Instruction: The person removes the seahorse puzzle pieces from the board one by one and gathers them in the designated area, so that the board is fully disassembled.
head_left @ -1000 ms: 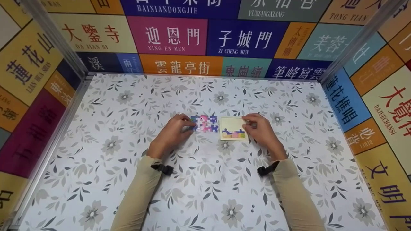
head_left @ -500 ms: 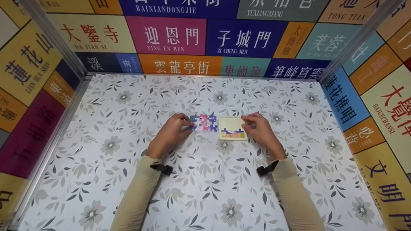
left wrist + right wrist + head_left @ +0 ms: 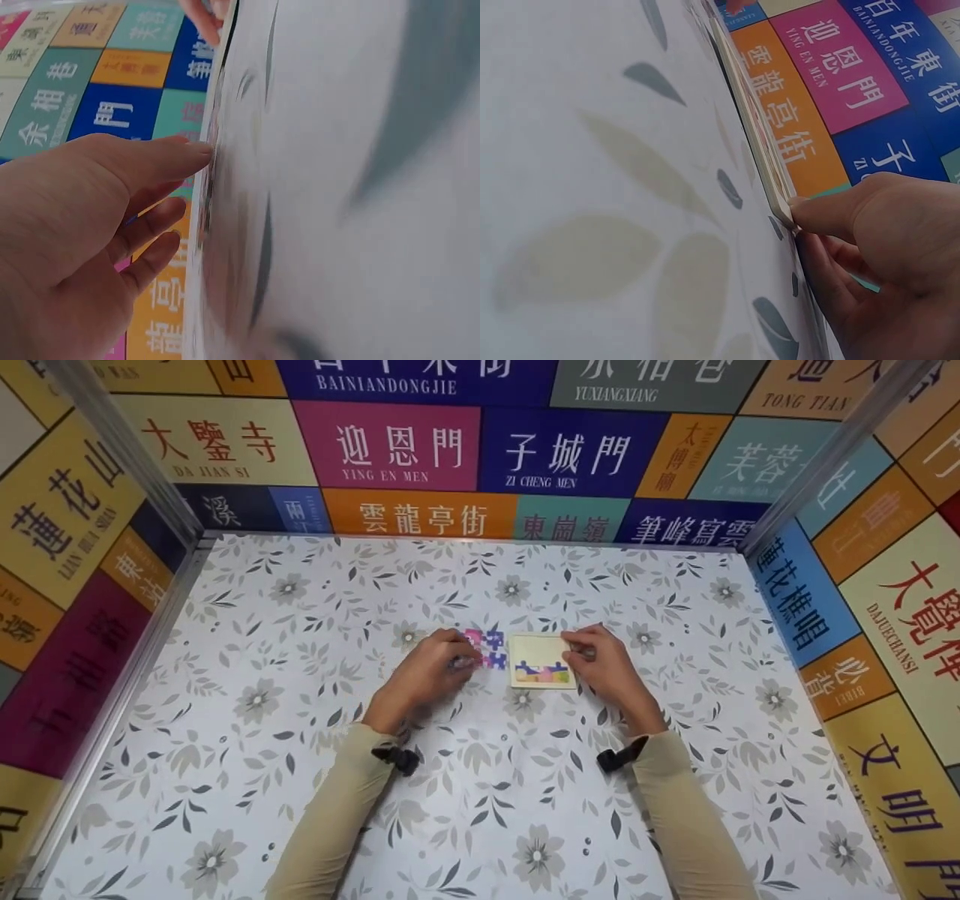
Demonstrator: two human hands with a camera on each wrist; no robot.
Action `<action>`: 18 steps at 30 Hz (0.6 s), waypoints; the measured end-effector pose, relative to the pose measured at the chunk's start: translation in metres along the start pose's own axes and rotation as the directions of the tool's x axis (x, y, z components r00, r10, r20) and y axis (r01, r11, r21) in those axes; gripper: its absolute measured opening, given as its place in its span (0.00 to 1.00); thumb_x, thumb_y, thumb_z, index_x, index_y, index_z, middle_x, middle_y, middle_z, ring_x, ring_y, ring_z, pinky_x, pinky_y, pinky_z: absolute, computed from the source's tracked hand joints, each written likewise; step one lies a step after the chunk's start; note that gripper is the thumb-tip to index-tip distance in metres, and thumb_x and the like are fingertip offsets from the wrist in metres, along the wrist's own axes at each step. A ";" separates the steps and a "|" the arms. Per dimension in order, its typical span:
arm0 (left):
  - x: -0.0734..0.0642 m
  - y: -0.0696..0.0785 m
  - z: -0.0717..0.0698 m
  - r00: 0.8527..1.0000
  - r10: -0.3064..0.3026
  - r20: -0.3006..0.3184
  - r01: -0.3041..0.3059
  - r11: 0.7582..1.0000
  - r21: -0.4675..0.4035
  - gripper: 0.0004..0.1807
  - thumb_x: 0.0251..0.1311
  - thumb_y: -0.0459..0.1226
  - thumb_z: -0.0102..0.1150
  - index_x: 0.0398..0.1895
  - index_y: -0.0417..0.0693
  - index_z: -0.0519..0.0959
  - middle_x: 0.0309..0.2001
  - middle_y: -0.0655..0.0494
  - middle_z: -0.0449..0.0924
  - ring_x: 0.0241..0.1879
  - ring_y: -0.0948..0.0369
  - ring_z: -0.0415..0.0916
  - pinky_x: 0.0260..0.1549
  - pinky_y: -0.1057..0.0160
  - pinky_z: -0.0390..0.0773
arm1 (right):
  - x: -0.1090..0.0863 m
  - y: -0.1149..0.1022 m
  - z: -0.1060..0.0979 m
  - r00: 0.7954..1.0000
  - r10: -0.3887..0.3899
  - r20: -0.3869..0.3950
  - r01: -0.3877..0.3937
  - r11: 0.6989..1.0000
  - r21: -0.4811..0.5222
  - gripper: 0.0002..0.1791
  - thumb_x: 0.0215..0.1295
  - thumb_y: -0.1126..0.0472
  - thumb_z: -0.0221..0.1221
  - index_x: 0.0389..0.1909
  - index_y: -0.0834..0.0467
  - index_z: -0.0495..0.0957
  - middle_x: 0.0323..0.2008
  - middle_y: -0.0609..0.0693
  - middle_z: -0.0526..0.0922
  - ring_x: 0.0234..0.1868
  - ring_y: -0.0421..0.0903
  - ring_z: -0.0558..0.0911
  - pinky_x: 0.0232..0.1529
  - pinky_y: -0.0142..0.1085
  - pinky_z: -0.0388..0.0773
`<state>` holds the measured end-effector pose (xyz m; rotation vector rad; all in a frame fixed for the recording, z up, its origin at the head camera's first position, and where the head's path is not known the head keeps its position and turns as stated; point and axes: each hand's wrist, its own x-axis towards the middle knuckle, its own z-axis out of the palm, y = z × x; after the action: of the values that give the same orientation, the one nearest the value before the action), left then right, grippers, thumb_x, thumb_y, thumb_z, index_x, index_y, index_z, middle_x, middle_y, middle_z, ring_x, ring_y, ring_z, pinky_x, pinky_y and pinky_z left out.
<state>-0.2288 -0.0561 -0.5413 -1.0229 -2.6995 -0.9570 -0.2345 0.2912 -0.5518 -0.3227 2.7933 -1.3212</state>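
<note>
Loose jigsaw pieces (image 3: 493, 640) in pink, purple and blue lie on the table, left of a shallow cream puzzle tray (image 3: 541, 648). Joined pieces (image 3: 553, 673) fill the tray's lower part; its upper part is bare. My left hand (image 3: 435, 667) covers the left part of the loose pieces, fingertips right at them. In the left wrist view its thumb (image 3: 169, 159) is stretched out over the table and the other fingers are loosely bent. My right hand (image 3: 606, 660) pinches the tray's right edge between thumb and fingers, also plain in the right wrist view.
A white table (image 3: 360, 825) with a grey flower and leaf pattern lies beneath everything. Coloured panels with large lettering (image 3: 390, 442) stand along the back and both sides. Metal posts (image 3: 135, 457) mark the corners.
My left hand has moved right from the left end of the loose pieces and now hides the ones there. The right hand keeps its hold on the tray, which stays in place.
</note>
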 end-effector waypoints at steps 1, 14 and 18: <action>0.004 0.004 0.003 1.000 0.016 0.009 -0.016 1.000 -0.007 0.10 0.69 0.32 0.70 0.50 0.42 0.91 0.49 0.46 0.88 0.56 0.47 0.83 0.61 0.49 0.82 | 0.000 0.000 0.000 1.000 0.006 0.004 -0.006 1.000 0.000 0.22 0.76 0.65 0.65 0.68 0.60 0.82 0.59 0.59 0.81 0.55 0.52 0.83 0.50 0.22 0.77; 0.050 0.050 0.047 0.988 0.099 0.119 -0.085 0.990 -0.113 0.11 0.71 0.32 0.67 0.52 0.44 0.91 0.50 0.51 0.91 0.53 0.54 0.86 0.60 0.56 0.83 | 0.001 -0.002 0.000 1.000 0.024 0.003 -0.025 1.000 0.014 0.22 0.75 0.65 0.65 0.68 0.62 0.83 0.70 0.58 0.79 0.61 0.55 0.83 0.58 0.33 0.81; 0.060 0.059 0.060 0.982 0.124 0.139 -0.103 0.983 -0.153 0.10 0.73 0.32 0.66 0.51 0.42 0.91 0.49 0.49 0.91 0.52 0.53 0.87 0.58 0.57 0.83 | 0.000 -0.001 0.001 1.000 -0.007 -0.010 0.007 1.000 -0.005 0.22 0.74 0.66 0.66 0.67 0.63 0.82 0.72 0.58 0.80 0.60 0.56 0.85 0.56 0.30 0.80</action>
<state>-0.2311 0.0475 -0.5403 -1.3104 -2.6833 -1.1121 -0.2346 0.2900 -0.5512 -0.3267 2.8067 -1.3203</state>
